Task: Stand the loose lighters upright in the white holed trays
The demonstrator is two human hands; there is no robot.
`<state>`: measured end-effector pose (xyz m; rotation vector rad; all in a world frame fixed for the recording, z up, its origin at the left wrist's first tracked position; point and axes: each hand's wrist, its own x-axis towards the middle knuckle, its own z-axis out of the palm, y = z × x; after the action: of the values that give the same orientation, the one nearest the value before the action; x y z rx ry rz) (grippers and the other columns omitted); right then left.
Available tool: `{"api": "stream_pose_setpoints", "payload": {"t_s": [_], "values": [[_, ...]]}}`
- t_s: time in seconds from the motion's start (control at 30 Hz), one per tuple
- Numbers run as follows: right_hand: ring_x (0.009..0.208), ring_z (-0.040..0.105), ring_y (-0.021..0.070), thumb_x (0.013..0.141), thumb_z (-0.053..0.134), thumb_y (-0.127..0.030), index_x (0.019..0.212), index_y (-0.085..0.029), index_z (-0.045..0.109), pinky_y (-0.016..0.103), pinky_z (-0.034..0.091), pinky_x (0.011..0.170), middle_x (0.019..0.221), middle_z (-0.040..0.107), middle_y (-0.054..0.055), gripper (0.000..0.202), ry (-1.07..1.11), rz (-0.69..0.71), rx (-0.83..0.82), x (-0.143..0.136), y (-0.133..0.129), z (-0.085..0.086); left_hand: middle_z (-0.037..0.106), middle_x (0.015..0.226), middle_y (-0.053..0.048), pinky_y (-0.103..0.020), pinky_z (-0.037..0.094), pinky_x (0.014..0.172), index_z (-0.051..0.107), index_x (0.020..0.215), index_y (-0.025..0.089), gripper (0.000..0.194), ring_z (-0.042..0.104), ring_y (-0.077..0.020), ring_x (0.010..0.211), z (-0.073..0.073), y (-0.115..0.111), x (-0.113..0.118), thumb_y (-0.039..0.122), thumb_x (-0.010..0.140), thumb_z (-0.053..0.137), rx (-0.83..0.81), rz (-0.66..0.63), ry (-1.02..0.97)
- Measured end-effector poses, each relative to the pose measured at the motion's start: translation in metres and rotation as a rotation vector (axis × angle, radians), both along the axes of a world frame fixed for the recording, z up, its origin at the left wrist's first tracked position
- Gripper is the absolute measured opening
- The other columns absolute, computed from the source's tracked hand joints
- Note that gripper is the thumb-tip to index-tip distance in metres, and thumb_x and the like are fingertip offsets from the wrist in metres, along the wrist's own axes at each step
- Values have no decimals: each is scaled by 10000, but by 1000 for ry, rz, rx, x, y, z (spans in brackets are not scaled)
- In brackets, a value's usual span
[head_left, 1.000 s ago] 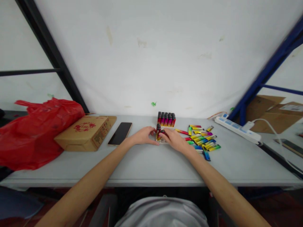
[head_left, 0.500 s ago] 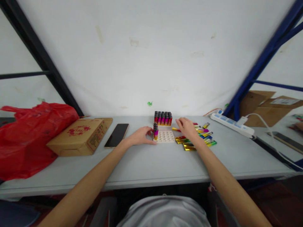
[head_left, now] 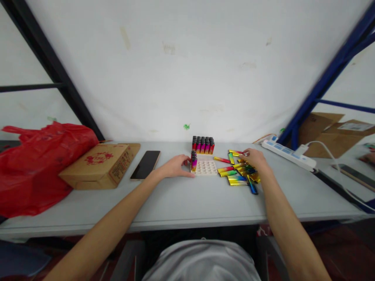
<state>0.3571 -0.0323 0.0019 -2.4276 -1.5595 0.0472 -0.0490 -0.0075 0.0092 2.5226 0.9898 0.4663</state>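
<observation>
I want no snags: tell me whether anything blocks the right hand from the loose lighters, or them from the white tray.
Nothing visible does: the right hand is at the loose lighters, which lie right of the white tray. The left hand is at the tray's opposite side, by upright lighters.

L hand (head_left: 175, 166) was held w/ thumb (head_left: 187, 174) & fingers (head_left: 185, 157) apart; R hand (head_left: 255, 158) was placed well to its rt., fingers bent, grip unclear. Both forearms (head_left: 129, 207) were extended fwd.
</observation>
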Motion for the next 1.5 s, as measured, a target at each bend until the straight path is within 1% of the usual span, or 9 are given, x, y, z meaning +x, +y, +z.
{"api": "stream_pose_setpoints", "payload": {"t_s": [0.2,0.37,0.47,0.6,0.73,0.83,1.03,1.23,1.5], "values": [[879,691,249,873,697,-382,1033,-193,803,308,463,727,971,783,112,269,-33,104,95,8,3,-5,693,1011,-86,-337,478,794,679,1104,154,745,645,-274,899,-3,2,-1,725,644,807,-2,-3,-12],[919,673,277,921,593,-407,1007,-130,789,376,488,845,896,758,150,349,-15,225,468,-2,1,3,697,1014,-88,-341,482,801,676,1127,152,774,648,-279,903,-5,4,-1,735,636,810,6,-5,-15],[935,680,288,875,639,-503,937,-143,771,414,502,882,908,759,144,388,211,233,660,-17,1,9,699,1029,-96,-347,486,808,671,1139,147,780,651,-281,910,-5,3,-1,725,636,817,-1,2,-8],[867,696,228,711,792,-604,849,-196,710,348,547,783,906,755,62,438,856,245,769,-50,-1,15,701,1039,-96,-347,491,810,676,1118,152,751,653,-281,911,-3,1,-1,712,638,820,-6,7,-18],[829,702,185,676,837,-635,811,-230,588,313,583,729,919,741,31,495,1394,349,690,-87,-11,24,700,1029,-91,-343,490,806,677,1114,156,759,653,-283,918,-4,1,-1,728,635,813,-9,2,-27],[603,609,115,722,824,-621,888,-252,527,267,550,600,813,709,-15,501,1550,481,491,-112,-21,29,698,1039,-92,-344,488,811,673,1109,159,751,653,-281,923,-5,2,-1,727,638,812,-6,1,-21],[409,217,53,791,735,-681,902,-266,477,168,147,391,558,394,-123,501,1431,616,147,-154,-33,23,704,1036,-89,-342,492,816,671,1137,156,747,657,-281,930,-6,1,0,697,645,823,13,3,-23],[400,182,80,874,423,-831,562,-247,334,245,131,399,457,214,-80,668,1300,510,141,-178,-33,10,701,1017,-81,-343,492,810,674,1126,160,734,656,-277,919,-4,0,0,690,642,826,7,6,-34],[393,141,110,923,336,-664,540,-285,234,276,127,389,429,192,-63,548,1286,505,135,-179,-32,6,699,1021,-78,-338,485,811,677,1101,168,718,643,-274,926,-5,1,0,694,636,829,13,5,-26]]}}
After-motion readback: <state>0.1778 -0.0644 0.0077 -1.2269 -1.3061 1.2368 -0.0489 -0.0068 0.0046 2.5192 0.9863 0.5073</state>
